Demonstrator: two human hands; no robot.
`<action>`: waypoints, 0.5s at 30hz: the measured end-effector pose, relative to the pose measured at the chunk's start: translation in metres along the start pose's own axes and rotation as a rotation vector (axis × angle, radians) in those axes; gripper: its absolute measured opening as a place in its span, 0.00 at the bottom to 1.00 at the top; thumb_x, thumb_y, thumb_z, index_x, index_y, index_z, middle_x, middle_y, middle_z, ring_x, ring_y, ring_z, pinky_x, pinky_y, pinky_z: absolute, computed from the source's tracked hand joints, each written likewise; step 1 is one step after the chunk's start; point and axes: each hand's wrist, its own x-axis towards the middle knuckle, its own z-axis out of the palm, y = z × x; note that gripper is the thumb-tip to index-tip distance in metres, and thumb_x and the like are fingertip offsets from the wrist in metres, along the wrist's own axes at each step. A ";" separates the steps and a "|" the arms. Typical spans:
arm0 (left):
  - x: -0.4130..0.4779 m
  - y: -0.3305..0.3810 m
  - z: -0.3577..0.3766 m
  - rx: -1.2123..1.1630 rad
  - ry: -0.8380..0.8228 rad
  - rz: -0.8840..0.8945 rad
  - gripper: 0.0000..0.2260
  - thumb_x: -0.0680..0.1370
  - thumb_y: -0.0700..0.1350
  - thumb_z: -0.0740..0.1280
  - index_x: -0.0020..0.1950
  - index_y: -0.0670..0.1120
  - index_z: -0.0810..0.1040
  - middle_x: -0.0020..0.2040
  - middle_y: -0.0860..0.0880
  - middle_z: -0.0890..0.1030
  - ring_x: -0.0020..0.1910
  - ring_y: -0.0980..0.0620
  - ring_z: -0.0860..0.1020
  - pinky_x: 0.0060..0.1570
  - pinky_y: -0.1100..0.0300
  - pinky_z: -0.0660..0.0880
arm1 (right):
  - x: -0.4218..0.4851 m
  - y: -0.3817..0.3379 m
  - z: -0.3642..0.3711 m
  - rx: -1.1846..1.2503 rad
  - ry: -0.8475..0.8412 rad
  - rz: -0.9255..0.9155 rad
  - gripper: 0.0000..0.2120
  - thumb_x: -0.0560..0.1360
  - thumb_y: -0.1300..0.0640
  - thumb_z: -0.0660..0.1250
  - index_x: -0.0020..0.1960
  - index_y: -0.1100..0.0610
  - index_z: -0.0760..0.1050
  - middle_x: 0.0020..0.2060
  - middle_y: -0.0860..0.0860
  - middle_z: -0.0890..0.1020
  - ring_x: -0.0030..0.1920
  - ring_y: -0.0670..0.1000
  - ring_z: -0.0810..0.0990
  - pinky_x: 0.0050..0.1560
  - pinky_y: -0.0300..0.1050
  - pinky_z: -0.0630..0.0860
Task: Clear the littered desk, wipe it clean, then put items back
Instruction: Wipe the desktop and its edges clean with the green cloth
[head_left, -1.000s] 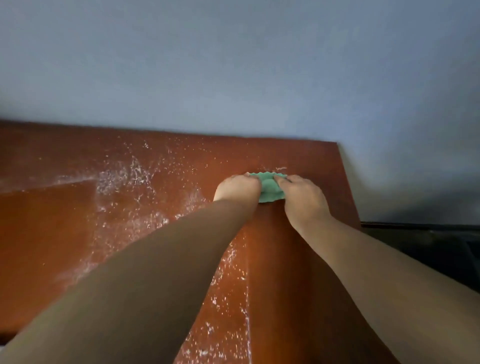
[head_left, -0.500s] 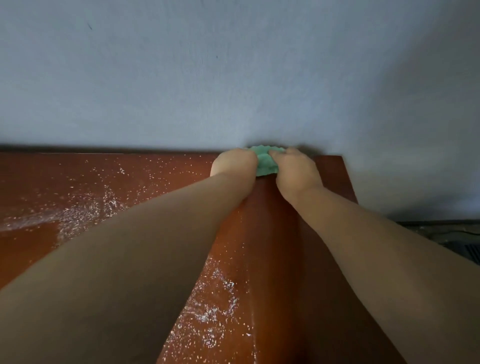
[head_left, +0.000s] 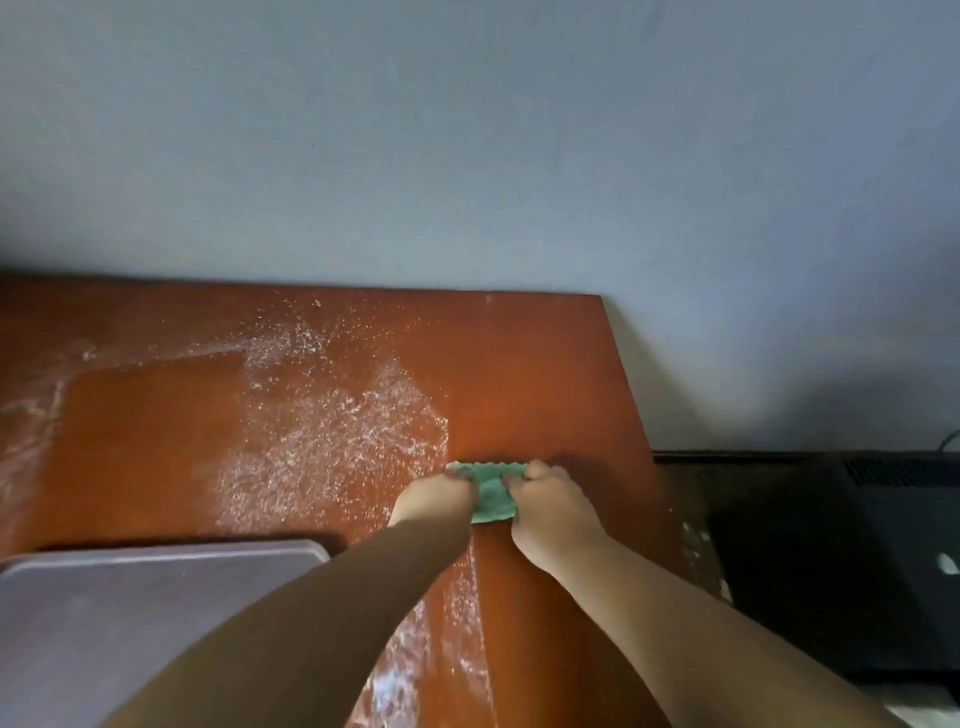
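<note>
My left hand (head_left: 435, 500) and right hand (head_left: 551, 508) grip the scalloped green cloth (head_left: 491, 494) beside the right edge of the red-brown desktop (head_left: 545, 371), white powder (head_left: 337, 431) lying leftward.

I reach forward with both at once: my left hand (head_left: 434, 499) and right hand (head_left: 553, 506) sit side by side, knuckles up, fingers (head_left: 539, 471) curled, gripping a cloth (head_left: 491, 493) between them.

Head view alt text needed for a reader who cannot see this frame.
A person's left hand and right hand grip a green cloth on a reddish-brown desk. Left of the cloth lies scattered white powder; the strip beyond it looks clean. A grey tray sits lower left, a black object right.
</note>
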 end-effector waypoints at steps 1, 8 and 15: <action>-0.022 0.002 0.010 0.004 -0.002 0.001 0.15 0.78 0.34 0.57 0.62 0.43 0.72 0.55 0.45 0.79 0.52 0.44 0.79 0.50 0.54 0.76 | -0.021 -0.003 0.008 0.004 -0.006 -0.011 0.21 0.76 0.61 0.56 0.69 0.53 0.67 0.60 0.53 0.70 0.60 0.56 0.68 0.58 0.48 0.71; -0.137 0.021 0.070 -0.011 0.027 -0.010 0.16 0.79 0.37 0.55 0.65 0.45 0.70 0.57 0.46 0.78 0.55 0.45 0.78 0.52 0.56 0.74 | -0.136 -0.015 0.051 0.030 -0.039 -0.074 0.19 0.75 0.64 0.56 0.64 0.55 0.70 0.58 0.53 0.71 0.59 0.56 0.68 0.58 0.49 0.71; -0.199 0.027 0.108 -0.074 0.064 0.031 0.14 0.79 0.39 0.55 0.63 0.47 0.71 0.55 0.46 0.78 0.52 0.46 0.78 0.50 0.56 0.75 | -0.202 -0.020 0.068 -0.004 -0.097 -0.131 0.17 0.76 0.64 0.56 0.64 0.56 0.71 0.56 0.54 0.70 0.59 0.57 0.68 0.57 0.51 0.71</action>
